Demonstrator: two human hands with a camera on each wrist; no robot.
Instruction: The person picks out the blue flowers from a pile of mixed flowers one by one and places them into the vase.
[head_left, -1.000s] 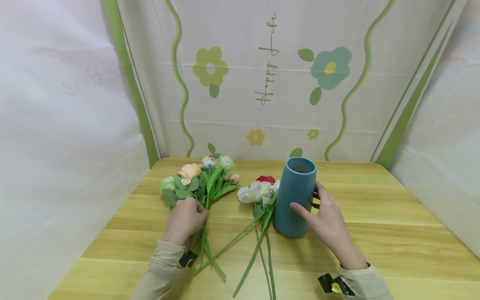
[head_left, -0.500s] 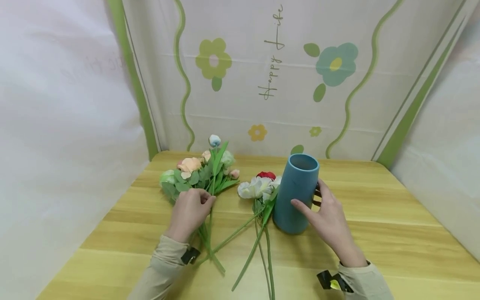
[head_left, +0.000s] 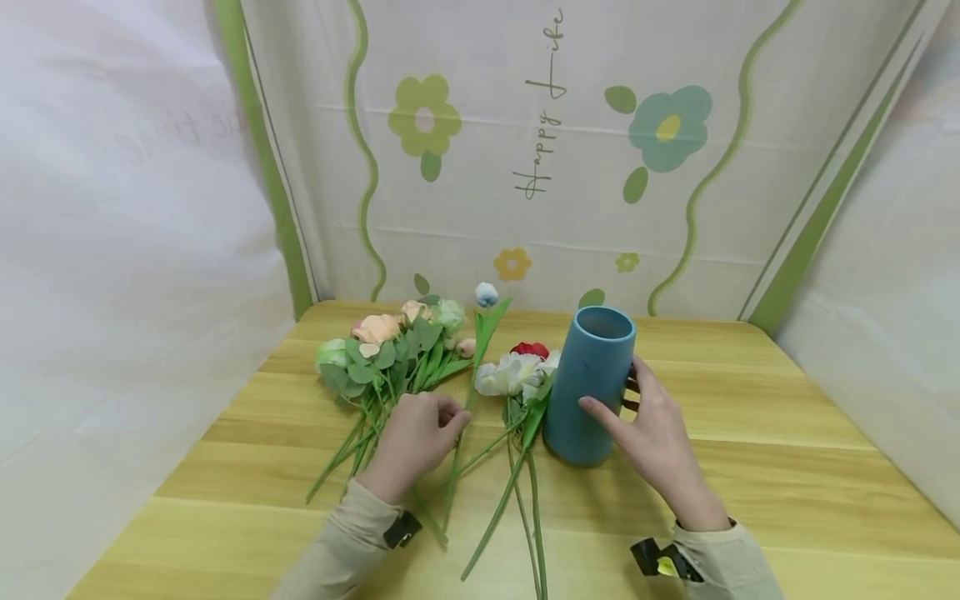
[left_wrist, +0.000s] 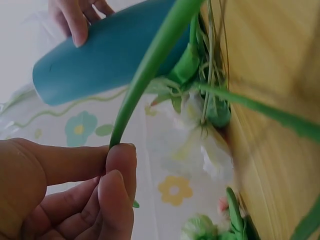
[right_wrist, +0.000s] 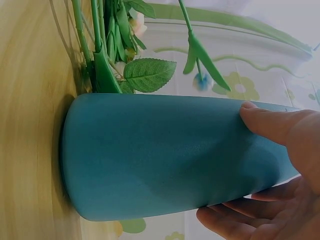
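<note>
My left hand (head_left: pixel 420 433) pinches the green stem (left_wrist: pixel 145 75) of a pale blue tulip (head_left: pixel 486 294) between thumb and fingers. The tulip's head points up and away, raised over the back of the table. In the right wrist view its leaves (right_wrist: pixel 200 55) hang in the air beyond the vase. A blue vase (head_left: pixel 588 400) stands upright on the table, its mouth open at the top. My right hand (head_left: pixel 660 442) grips the vase from the right side, thumb on the near face and fingers round behind it.
Peach, pink and light green flowers (head_left: pixel 378 329) lie in a bunch at the left, stems toward me. White and red flowers (head_left: pixel 513 375) with crossing stems lie just left of the vase. A printed cloth (head_left: pixel 465 200) hangs behind the wooden table (head_left: pixel 750 417).
My left hand has drawn the tulip out of the left bunch, lifted it and carried it right toward the vase. The right hand keeps its hold on the vase.
</note>
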